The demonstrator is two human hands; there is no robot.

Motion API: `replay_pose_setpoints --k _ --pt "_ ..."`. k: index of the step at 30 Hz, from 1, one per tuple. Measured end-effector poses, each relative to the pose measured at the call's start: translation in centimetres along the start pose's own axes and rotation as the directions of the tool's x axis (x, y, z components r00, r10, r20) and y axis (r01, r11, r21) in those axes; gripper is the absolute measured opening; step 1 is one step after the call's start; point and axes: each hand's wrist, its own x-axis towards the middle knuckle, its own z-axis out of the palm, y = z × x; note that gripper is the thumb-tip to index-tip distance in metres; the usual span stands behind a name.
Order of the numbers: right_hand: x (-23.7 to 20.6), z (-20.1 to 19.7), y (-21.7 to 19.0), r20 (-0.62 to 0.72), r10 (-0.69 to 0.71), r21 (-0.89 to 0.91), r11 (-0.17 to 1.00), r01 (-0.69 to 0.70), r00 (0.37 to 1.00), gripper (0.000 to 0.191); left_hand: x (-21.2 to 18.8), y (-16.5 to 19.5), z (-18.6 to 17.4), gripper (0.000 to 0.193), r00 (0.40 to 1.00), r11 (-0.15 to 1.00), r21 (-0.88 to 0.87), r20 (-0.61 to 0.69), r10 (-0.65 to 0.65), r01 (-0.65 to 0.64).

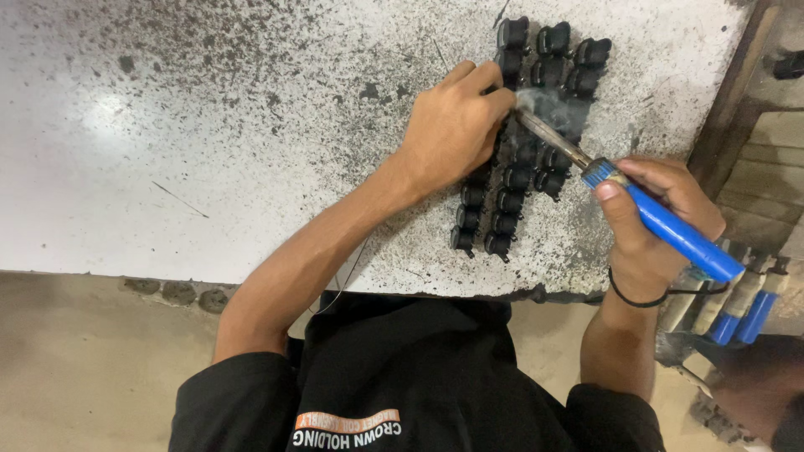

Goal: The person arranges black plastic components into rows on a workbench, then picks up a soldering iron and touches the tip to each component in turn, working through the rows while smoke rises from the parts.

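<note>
Several small black plastic parts (512,176) lie in rows on a worn white worktop (251,125). My left hand (452,125) rests on the rows, fingers curled, seemingly pinching a thin wire at the parts; the wire itself is hard to see. My right hand (653,218) grips a blue-handled soldering iron (670,228). Its metal tip (544,134) meets the parts just beside my left fingertips, and a wisp of smoke rises there.
The worktop's front edge runs just below the parts. At the right stands a wooden frame (737,92), and below it several more blue-handled tools (745,301) stand in a holder. A beige floor (92,368) lies under the bench.
</note>
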Motion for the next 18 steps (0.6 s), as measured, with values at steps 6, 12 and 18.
replay_pose_setpoints --k 6,12,18 --pt "-0.9 -0.8 0.5 -0.037 0.011 0.091 0.996 -0.007 0.999 0.026 0.3 1.1 -2.7 0.006 0.985 0.978 -0.123 0.066 -0.16 0.167" --pt "-3.9 0.0 2.9 -0.139 0.012 0.266 0.964 0.025 0.99 0.027 -1.9 1.9 -5.6 0.028 0.996 0.995 -0.073 -0.052 -0.07 0.066" --pt "-4.9 -0.3 3.0 -0.108 -0.004 0.207 0.978 0.026 0.994 0.028 -2.4 2.1 -4.4 0.023 0.993 0.986 -0.125 0.001 -0.114 0.113"
